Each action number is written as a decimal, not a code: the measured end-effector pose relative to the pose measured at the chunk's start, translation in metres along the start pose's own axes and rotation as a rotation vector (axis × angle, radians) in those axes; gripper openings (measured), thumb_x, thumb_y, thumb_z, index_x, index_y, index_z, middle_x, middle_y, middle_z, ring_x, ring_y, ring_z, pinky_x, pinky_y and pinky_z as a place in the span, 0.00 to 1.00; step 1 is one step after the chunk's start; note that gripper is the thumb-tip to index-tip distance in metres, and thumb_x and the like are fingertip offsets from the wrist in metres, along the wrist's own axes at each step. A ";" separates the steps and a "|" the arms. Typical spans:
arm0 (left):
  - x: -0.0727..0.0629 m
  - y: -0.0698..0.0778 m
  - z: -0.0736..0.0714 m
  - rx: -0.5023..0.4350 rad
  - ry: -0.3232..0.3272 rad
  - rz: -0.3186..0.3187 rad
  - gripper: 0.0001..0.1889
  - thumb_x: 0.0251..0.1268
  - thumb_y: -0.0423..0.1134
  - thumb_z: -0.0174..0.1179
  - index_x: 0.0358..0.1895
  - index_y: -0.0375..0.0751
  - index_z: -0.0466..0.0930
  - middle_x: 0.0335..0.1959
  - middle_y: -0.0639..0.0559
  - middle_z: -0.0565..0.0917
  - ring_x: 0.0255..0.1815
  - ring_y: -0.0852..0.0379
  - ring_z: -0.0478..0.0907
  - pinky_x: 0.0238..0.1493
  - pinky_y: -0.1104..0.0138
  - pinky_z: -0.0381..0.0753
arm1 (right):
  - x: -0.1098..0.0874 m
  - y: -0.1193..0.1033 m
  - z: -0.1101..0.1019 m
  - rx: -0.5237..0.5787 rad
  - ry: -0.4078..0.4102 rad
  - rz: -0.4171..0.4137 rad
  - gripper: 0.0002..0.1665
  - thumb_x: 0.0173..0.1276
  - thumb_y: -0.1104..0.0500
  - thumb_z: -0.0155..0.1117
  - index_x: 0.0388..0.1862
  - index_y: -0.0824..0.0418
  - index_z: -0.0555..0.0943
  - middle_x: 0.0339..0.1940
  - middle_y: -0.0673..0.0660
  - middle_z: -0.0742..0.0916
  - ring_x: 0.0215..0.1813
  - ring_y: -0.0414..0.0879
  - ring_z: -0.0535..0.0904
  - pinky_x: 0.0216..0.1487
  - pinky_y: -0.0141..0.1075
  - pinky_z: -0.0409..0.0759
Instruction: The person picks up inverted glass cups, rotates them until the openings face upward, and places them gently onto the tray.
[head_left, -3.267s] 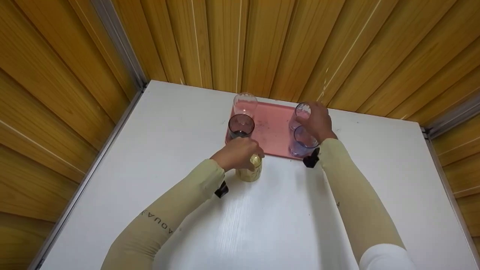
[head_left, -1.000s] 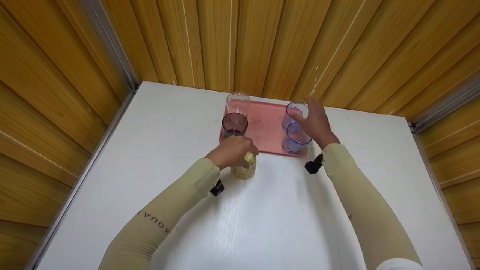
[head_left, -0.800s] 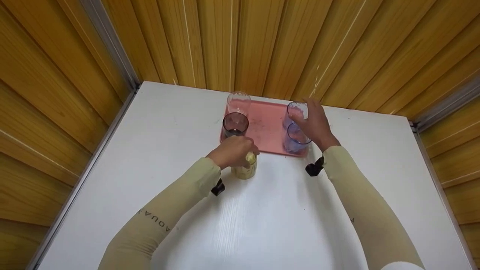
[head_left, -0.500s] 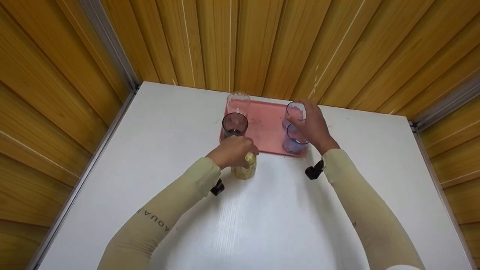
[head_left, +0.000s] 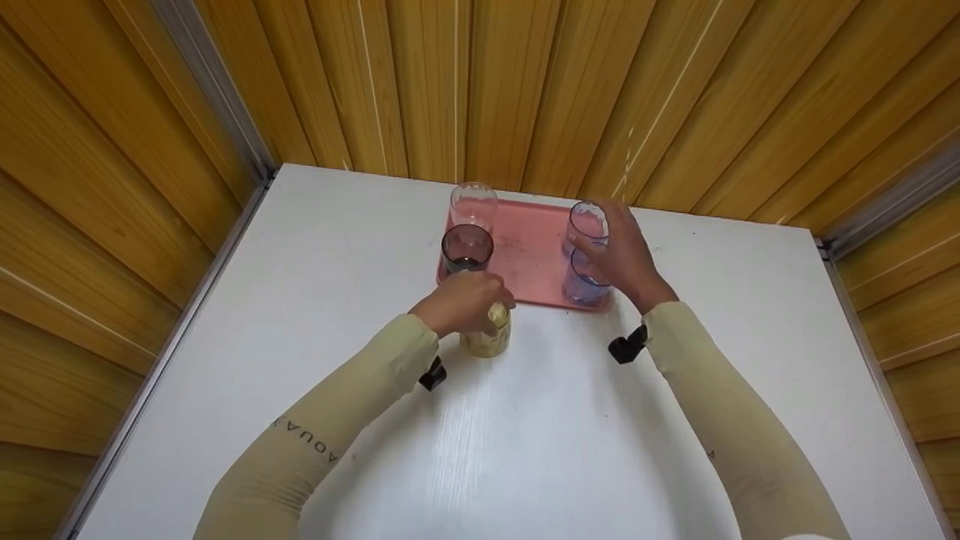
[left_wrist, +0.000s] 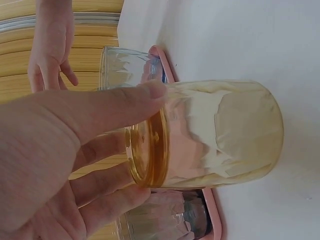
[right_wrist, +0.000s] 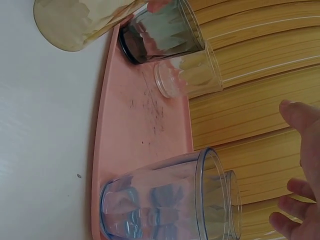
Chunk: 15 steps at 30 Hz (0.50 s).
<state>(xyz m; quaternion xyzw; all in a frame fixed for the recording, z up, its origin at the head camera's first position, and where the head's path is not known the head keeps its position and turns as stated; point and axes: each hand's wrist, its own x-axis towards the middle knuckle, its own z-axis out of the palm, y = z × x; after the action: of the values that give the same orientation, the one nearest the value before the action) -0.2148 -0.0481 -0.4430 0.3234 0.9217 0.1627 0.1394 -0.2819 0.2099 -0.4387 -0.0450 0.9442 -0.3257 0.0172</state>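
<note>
My left hand point(head_left: 466, 304) grips a clear yellow glass point(head_left: 486, 343) standing on the table just in front of the tray. In the left wrist view its thick amber base is up between thumb and fingers, and its mouth faces down. My right hand point(head_left: 626, 251), fingers loosely bent, hovers over the right end of the pink tray point(head_left: 536, 262). Below it stand two bluish glasses, a near one point(right_wrist: 155, 200) and a far one point(head_left: 589, 219). The right wrist view shows its fingers point(right_wrist: 295, 205) apart from their rims.
At the tray's left end stand a dark smoky glass point(head_left: 467, 249) and, behind it, a colourless glass point(head_left: 473, 204), both upright. Wood-panelled walls point(head_left: 495, 90) rise behind the white table point(head_left: 360, 247) and at its sides.
My right hand was at the far bluish glass's rim, then moved off to its right; over the last second it has drifted slightly left. The left hand and yellow glass stay in place.
</note>
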 end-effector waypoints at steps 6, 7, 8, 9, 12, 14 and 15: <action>0.000 0.001 0.000 0.006 -0.001 0.006 0.24 0.46 0.37 0.76 0.51 0.48 0.85 0.49 0.54 0.85 0.53 0.55 0.80 0.57 0.59 0.80 | -0.006 -0.004 -0.001 -0.004 0.001 -0.008 0.44 0.65 0.40 0.64 0.75 0.45 0.57 0.73 0.55 0.65 0.76 0.55 0.60 0.72 0.58 0.63; 0.000 0.001 0.001 0.004 -0.004 0.004 0.24 0.46 0.37 0.76 0.51 0.49 0.85 0.49 0.54 0.85 0.53 0.55 0.80 0.57 0.58 0.80 | -0.007 -0.005 0.000 -0.007 -0.002 -0.011 0.44 0.65 0.41 0.64 0.75 0.45 0.56 0.73 0.55 0.65 0.76 0.54 0.59 0.73 0.57 0.63; 0.000 0.000 0.001 0.003 -0.006 0.002 0.24 0.46 0.37 0.76 0.51 0.48 0.85 0.49 0.54 0.85 0.53 0.55 0.80 0.57 0.58 0.80 | -0.009 -0.006 0.000 -0.007 -0.003 -0.016 0.44 0.65 0.41 0.64 0.75 0.44 0.56 0.74 0.55 0.65 0.76 0.54 0.59 0.73 0.57 0.62; 0.000 0.000 0.001 0.001 -0.009 0.001 0.24 0.46 0.37 0.76 0.52 0.48 0.85 0.50 0.54 0.85 0.53 0.55 0.80 0.57 0.58 0.80 | -0.010 -0.006 0.001 -0.007 -0.004 -0.018 0.44 0.65 0.42 0.64 0.75 0.44 0.56 0.74 0.55 0.64 0.76 0.54 0.59 0.73 0.56 0.62; 0.000 0.000 0.001 -0.001 -0.011 -0.001 0.23 0.47 0.37 0.75 0.52 0.48 0.85 0.49 0.53 0.85 0.52 0.55 0.80 0.57 0.58 0.80 | -0.015 -0.008 0.002 -0.003 -0.002 -0.039 0.43 0.65 0.43 0.65 0.75 0.44 0.56 0.75 0.54 0.63 0.77 0.54 0.58 0.73 0.56 0.61; -0.001 -0.001 0.002 0.006 -0.007 0.002 0.23 0.47 0.37 0.75 0.51 0.48 0.85 0.49 0.53 0.85 0.52 0.55 0.80 0.57 0.58 0.80 | -0.019 -0.008 0.004 0.000 0.000 -0.061 0.43 0.65 0.43 0.65 0.74 0.43 0.57 0.76 0.53 0.63 0.77 0.53 0.57 0.74 0.57 0.61; -0.001 -0.001 0.002 0.014 -0.004 0.007 0.23 0.47 0.38 0.75 0.51 0.48 0.85 0.49 0.54 0.85 0.53 0.55 0.80 0.57 0.58 0.80 | -0.021 -0.008 0.004 0.003 0.001 -0.073 0.42 0.65 0.43 0.65 0.74 0.43 0.57 0.76 0.53 0.63 0.77 0.53 0.57 0.74 0.57 0.61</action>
<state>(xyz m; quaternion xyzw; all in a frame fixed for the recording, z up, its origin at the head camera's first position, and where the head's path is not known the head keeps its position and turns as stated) -0.2137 -0.0489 -0.4447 0.3278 0.9214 0.1563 0.1383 -0.2603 0.2029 -0.4370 -0.0793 0.9416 -0.3273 0.0051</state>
